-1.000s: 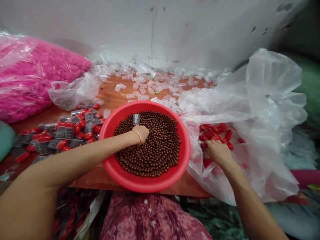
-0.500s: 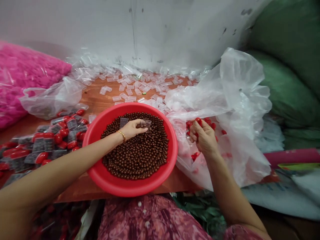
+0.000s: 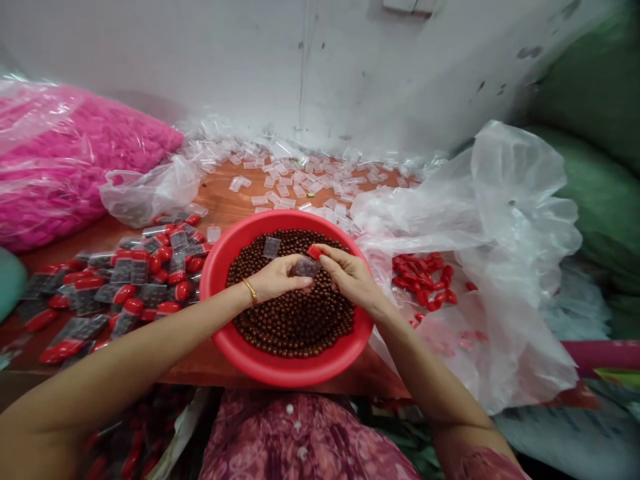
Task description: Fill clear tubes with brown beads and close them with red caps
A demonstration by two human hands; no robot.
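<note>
My left hand [image 3: 280, 278] is closed around a small clear plastic box [image 3: 306, 268] with dark contents, above the red basin [image 3: 286, 370]. Pinched in my right hand [image 3: 347, 272] is a red cap [image 3: 315, 252], right at the box's open end; whether the two touch I cannot tell. Brown beads [image 3: 290, 330] fill much of the basin below both hands. Another clear box [image 3: 271, 247] lies on the beads near the far side.
Filled boxes with red caps [image 3: 133, 267] are heaped left of the basin. Loose red caps [image 3: 425, 277] lie on a plastic bag [image 3: 515, 233] at right. Clear boxes [image 3: 300, 177] are scattered behind. A bag of pink pieces [image 3: 90, 153] stands at far left.
My right hand has come left from the cap pile to the basin with a red cap. My left hand has raised its box slightly to meet it. The view has shifted.
</note>
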